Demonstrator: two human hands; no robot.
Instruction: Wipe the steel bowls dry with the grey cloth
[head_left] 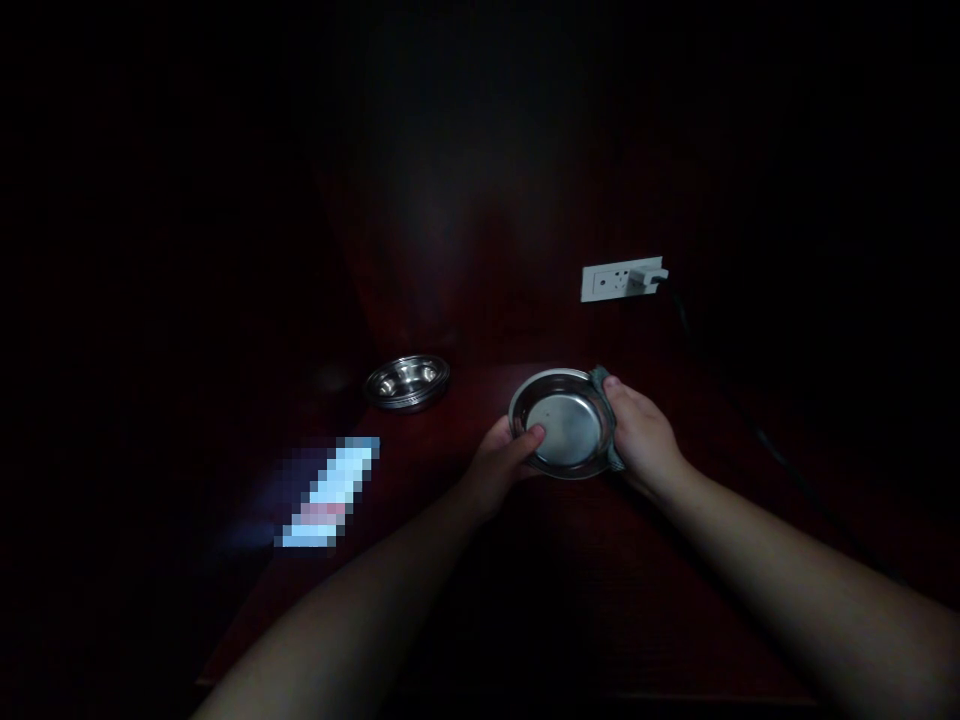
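Observation:
A shiny metal bowl (566, 430) is held up in front of me, its inside tilted toward the camera. My left hand (501, 462) grips its left rim, the thumb lying over the inner wall and the other fingers behind. At the opposite side my right hand (643, 430) presses a dark grey-green cloth (609, 425) against the rim. The cloth is bunched between that hand and the bowl; most of the right fingers are hidden behind. To the left, more metal bowls (407, 383), apparently stacked, rest on the table, apart from both hands.
A blurred-out bright rectangle (330, 495) lies on the dark red table (600, 620) at left. On the back panel is a white socket plate (622, 280) with a plug in it; a dark cable (772, 445) runs down to the right. The surroundings are very dark.

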